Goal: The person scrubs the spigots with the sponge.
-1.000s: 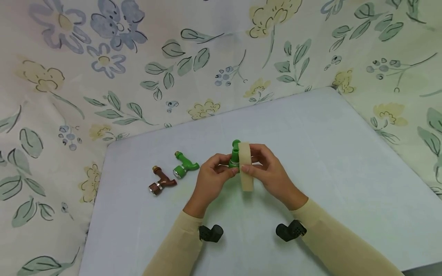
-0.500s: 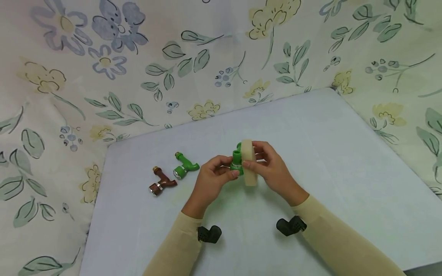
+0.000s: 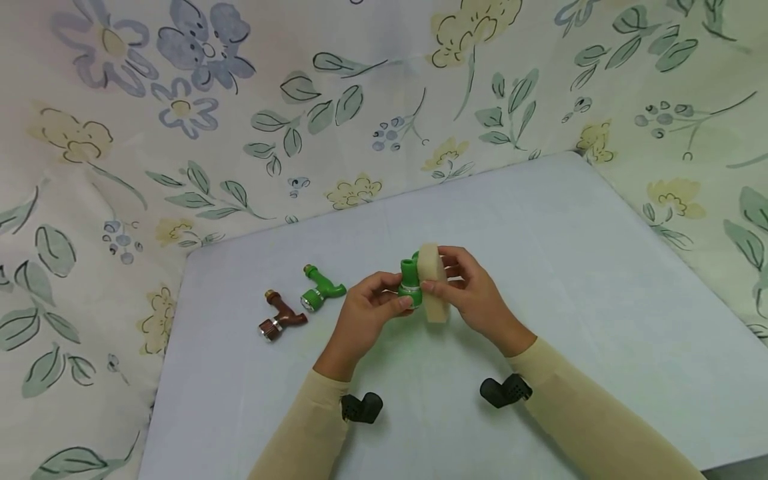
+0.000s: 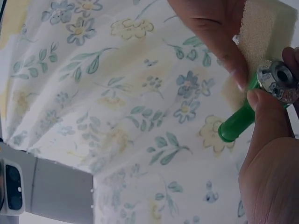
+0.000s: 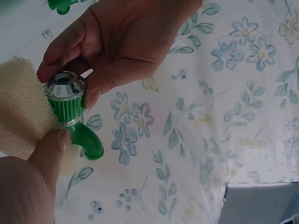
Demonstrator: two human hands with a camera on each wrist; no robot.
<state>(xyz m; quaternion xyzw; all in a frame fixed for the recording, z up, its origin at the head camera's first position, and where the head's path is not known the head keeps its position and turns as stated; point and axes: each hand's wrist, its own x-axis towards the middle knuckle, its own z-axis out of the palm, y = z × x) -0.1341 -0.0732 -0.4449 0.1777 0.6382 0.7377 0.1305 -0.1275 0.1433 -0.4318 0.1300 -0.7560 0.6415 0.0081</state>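
My left hand point(image 3: 366, 313) pinches a green tap point(image 3: 409, 275) between thumb and fingers; in the right wrist view its ribbed knob and silver cap point(image 5: 66, 88) show, with the spout curving below. My right hand point(image 3: 477, 300) grips a cream sponge point(image 3: 433, 310), thumb on the near side and fingers behind. The sponge stands on edge against the tap's right side. Part of the tap is hidden behind the sponge and fingers. To the left of my left hand lie a second green tap point(image 3: 324, 287) and a brown tap point(image 3: 282, 316), both with brass-coloured threaded ends.
The white table point(image 3: 570, 253) extends around both hands, its far edge meeting a floral cloth point(image 3: 384, 100). A small black wrist device point(image 3: 363, 407) is worn at each sleeve cuff.
The green tap has turned in my left hand, its open spout end now tipped more toward me. The sponge has shifted slightly right and up. The two lying taps stay put.
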